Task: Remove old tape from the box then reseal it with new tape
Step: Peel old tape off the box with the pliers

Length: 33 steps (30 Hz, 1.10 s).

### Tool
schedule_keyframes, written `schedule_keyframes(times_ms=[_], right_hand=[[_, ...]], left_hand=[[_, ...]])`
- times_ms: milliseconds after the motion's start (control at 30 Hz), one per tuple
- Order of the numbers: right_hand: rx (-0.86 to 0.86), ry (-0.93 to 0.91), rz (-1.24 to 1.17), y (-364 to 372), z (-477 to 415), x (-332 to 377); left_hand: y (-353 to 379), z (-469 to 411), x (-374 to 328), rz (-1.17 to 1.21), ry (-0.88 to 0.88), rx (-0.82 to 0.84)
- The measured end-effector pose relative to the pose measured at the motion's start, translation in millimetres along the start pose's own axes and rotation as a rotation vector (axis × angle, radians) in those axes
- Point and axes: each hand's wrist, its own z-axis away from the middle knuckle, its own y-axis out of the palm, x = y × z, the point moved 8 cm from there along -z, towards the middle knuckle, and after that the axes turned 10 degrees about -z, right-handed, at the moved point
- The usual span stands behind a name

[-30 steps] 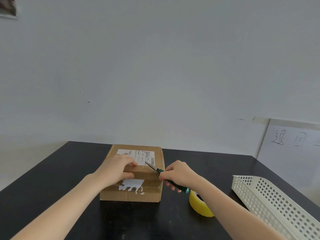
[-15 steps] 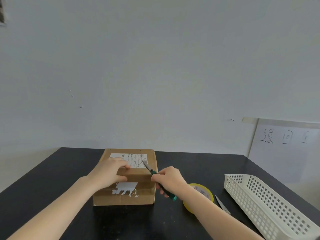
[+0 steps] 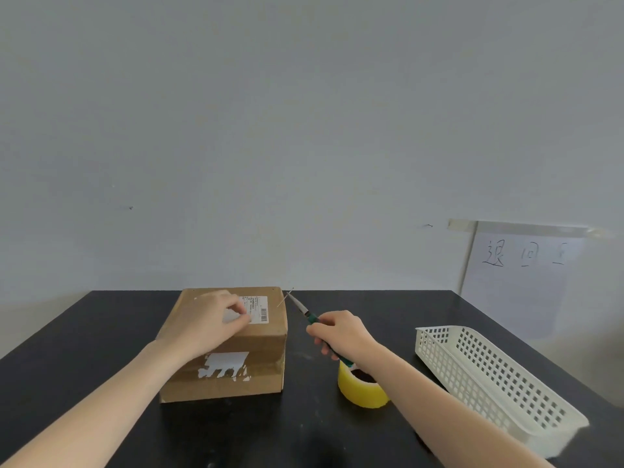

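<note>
A brown cardboard box [image 3: 266, 342] sits on the black table [image 3: 84, 349], with a white shipping label on top and a torn white label on its front. My left hand [image 3: 209, 319] rests on the box top, fingers lightly bent over the label. My right hand [image 3: 341, 334] grips a green-handled knife [image 3: 305, 312] to the right of the box. The blade points up and left, its tip at the box's far right top corner, where a thin strand of tape sticks up. A yellow tape roll [image 3: 363, 391] lies below my right wrist.
A white perforated plastic basket [image 3: 489, 376] lies at the right side of the table. A white sheet with handwriting [image 3: 520, 275] is taped to the wall at the back right. The wall runs close behind the table's far edge.
My right hand has drawn the knife off the box top to the right, past its right edge. The left hand has slid further back on the top. The camera view has shifted.
</note>
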Motion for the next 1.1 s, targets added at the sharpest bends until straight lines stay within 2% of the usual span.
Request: schedule_keyframes(times_ms=[233,700,900,1100], right_hand=[[-0.097,-0.011,0.082,-55,17,-15],[-0.364,0.197,0.179,-189,81,-73],[-0.471,0.299,0.358,-246,113,-98],[-0.426,0.404,0.590,-274,136,-114]], left_hand=[[21,-19,-48,0.119,0.078,-0.016],[67,-46,-173,0.230,0.290,0.025],[80,-43,-223,0.309,0.359,0.062],[90,-33,-252,0.349,0.395,0.089]])
